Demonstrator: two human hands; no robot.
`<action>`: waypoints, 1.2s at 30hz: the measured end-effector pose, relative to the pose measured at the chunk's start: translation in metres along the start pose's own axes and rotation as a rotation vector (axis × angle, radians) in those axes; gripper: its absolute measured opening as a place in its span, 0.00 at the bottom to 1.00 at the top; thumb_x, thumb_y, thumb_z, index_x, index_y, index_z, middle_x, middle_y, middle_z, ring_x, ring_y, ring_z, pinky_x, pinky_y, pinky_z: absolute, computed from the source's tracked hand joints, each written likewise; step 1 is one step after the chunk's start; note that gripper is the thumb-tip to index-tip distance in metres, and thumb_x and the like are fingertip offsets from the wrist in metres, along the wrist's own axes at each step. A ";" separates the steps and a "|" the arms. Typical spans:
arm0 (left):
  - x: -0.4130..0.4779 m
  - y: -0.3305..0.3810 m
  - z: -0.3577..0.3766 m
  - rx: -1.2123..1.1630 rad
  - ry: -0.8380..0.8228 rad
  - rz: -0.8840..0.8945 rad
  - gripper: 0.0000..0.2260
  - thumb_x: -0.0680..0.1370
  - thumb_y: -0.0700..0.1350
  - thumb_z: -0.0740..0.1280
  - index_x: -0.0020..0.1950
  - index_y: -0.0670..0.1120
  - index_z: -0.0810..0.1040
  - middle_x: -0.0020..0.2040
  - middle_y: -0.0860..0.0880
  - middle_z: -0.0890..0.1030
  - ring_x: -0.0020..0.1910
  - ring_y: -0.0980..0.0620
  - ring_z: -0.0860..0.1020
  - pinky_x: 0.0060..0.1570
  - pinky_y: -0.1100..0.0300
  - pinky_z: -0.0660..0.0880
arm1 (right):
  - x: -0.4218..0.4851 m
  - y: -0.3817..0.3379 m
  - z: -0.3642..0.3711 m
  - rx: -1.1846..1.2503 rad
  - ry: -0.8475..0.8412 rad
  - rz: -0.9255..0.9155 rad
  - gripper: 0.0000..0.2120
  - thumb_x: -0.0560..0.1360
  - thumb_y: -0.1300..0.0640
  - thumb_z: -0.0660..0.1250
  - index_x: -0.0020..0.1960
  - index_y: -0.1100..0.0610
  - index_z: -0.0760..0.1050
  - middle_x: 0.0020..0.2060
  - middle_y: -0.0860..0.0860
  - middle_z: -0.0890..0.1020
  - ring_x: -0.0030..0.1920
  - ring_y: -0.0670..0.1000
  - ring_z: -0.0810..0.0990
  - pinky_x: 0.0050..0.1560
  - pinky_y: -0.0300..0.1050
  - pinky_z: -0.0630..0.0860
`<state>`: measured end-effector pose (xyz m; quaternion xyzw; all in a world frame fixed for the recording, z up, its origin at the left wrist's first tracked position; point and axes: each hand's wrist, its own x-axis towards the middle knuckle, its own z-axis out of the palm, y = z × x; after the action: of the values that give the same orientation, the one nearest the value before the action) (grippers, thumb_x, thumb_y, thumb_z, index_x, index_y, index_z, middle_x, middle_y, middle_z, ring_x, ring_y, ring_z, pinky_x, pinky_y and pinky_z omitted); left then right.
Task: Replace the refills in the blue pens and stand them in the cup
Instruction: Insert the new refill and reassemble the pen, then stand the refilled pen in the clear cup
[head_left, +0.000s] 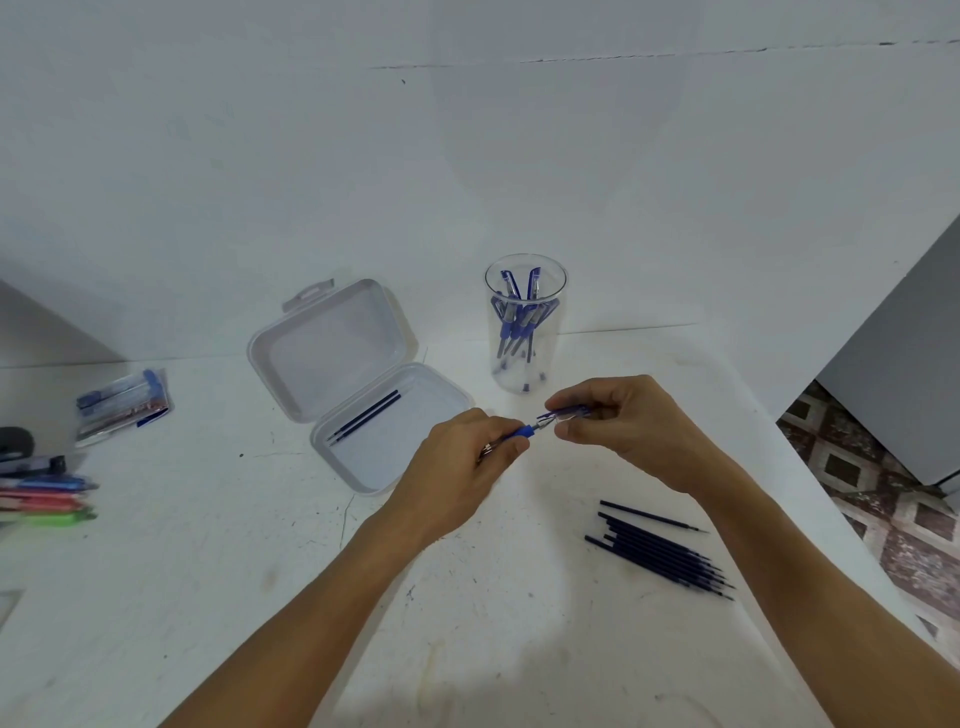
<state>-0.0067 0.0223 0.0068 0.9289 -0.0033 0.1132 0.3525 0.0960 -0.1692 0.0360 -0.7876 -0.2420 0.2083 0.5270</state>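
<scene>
My left hand (462, 457) grips the front half of a blue pen (522, 432) by its blue grip section. My right hand (618, 421) holds the pen's clear rear barrel (569, 413) in curled fingers. The two halves meet between my hands, just above the table. Behind them stands a clear plastic cup (525, 364) with several blue pens in it. An open clear box (358, 384) to the left holds two dark refills (366, 417). Several dark blue refills (662, 553) lie in a loose pile at the right.
A pack of pens (122, 402) and several coloured pens (47, 499) lie at the left edge of the white table (208, 571). The table's right edge drops to a patterned tiled floor (883, 499). A white wall rises behind the cup.
</scene>
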 end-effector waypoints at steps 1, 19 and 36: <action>0.000 -0.001 0.000 0.004 -0.004 0.000 0.14 0.80 0.53 0.63 0.61 0.49 0.81 0.39 0.55 0.76 0.38 0.57 0.74 0.38 0.71 0.66 | 0.000 0.000 0.001 -0.009 -0.005 0.000 0.10 0.72 0.62 0.75 0.51 0.52 0.85 0.43 0.48 0.87 0.47 0.51 0.84 0.49 0.37 0.78; -0.002 0.012 0.003 -0.221 0.025 -0.150 0.13 0.76 0.52 0.71 0.55 0.50 0.72 0.36 0.55 0.80 0.34 0.60 0.78 0.35 0.68 0.74 | -0.005 0.004 0.000 0.292 -0.165 0.037 0.09 0.76 0.63 0.69 0.56 0.62 0.82 0.48 0.60 0.86 0.52 0.59 0.85 0.55 0.48 0.81; 0.002 0.027 0.006 -0.396 0.170 -0.190 0.16 0.73 0.53 0.73 0.53 0.50 0.69 0.39 0.52 0.83 0.38 0.59 0.81 0.40 0.70 0.76 | -0.010 -0.001 0.015 0.480 -0.094 0.032 0.14 0.75 0.62 0.70 0.60 0.60 0.77 0.49 0.62 0.85 0.53 0.58 0.84 0.53 0.49 0.81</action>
<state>-0.0056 -0.0016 0.0200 0.8249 0.0918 0.1545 0.5359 0.0792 -0.1638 0.0327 -0.6330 -0.1975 0.3045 0.6838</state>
